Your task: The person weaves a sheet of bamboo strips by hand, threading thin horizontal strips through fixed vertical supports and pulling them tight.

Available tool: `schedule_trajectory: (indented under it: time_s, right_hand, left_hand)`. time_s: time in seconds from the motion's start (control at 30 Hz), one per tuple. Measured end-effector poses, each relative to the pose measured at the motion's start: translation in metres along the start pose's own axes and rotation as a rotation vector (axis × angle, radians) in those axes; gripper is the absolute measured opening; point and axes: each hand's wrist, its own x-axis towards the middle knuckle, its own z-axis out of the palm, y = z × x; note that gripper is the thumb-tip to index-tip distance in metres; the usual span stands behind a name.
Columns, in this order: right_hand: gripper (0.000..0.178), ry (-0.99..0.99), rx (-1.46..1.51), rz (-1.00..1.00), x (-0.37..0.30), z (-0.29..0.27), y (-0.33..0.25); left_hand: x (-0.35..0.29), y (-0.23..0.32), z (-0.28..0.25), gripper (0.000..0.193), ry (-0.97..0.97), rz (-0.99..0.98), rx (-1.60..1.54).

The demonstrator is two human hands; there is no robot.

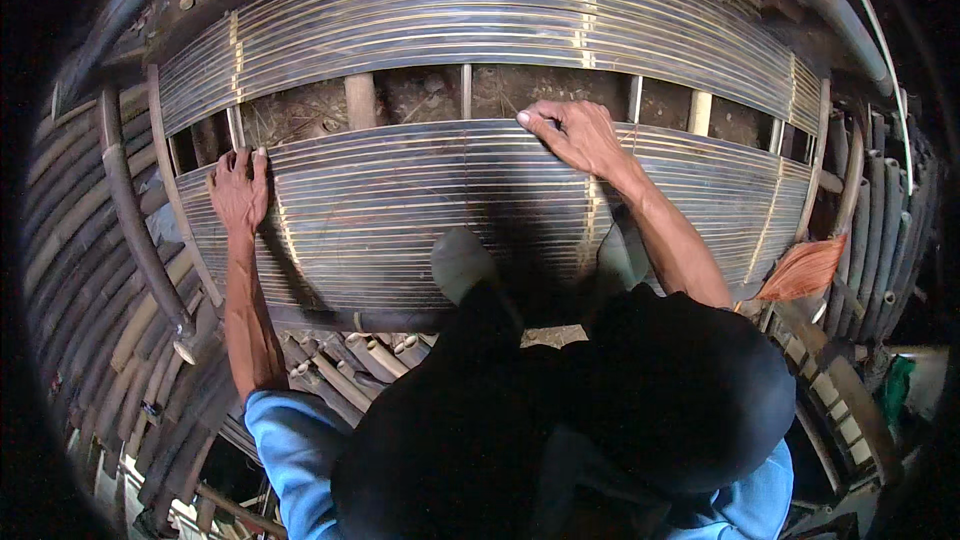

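Note:
A slatted panel (370, 200) of thin dark strips with pale edges, apparently split bamboo, lies crosswise in front of me. My left hand (240, 190) is at the left end of its far edge, fingers bent around the edge strip. Right of the middle, my right hand (580, 135) closes on the same far edge, thumb pointing left; its fingertips are partly hidden. Beyond a gap lies a second slatted section (410, 15). My feet in pale footwear (462, 265) rest on the nearer panel.
Wooden crosspieces (361, 102) span the gap, with brown ground below. Bamboo poles (85, 230) are stacked at the left, more poles (885, 240) at the right. An orange-brown fan-shaped bundle (803, 268) sits by the panel's right end. A thick pole (835, 0) crosses the far right.

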Motion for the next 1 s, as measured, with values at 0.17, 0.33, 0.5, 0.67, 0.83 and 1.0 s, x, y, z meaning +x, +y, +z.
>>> schedule_trajectory:
  time_s: [0.17,0.33,0.5,0.67,0.83,1.0]
  right_hand:
    - [0.055,-0.078,0.038,0.012,0.007,0.006,-0.002]
    - [0.056,-0.137,-0.024,0.037,0.008,-0.001,0.002]
    - [0.054,-0.157,0.031,0.013,0.011,-0.001,-0.003]
    - [0.051,-0.111,0.003,0.008,0.006,0.002,-0.001]
    - [0.044,-0.006,-0.053,-0.029,0.004,0.009,-0.001]
    - [0.041,0.041,-0.06,-0.081,0.001,0.009,0.004]
  left_hand:
    - [-0.002,-0.006,-0.008,0.047,-0.2,-0.086,0.015]
    - [-0.011,0.119,-0.037,0.049,0.404,-0.114,-0.26]
    - [-0.033,0.236,-0.061,0.031,0.406,0.096,-0.769]
    - [-0.049,0.256,-0.056,0.022,0.331,0.046,-0.861]
    - [-0.055,0.257,-0.055,0.016,0.338,0.078,-0.751]
    - [-0.046,0.265,-0.061,0.01,0.227,0.083,-0.574]
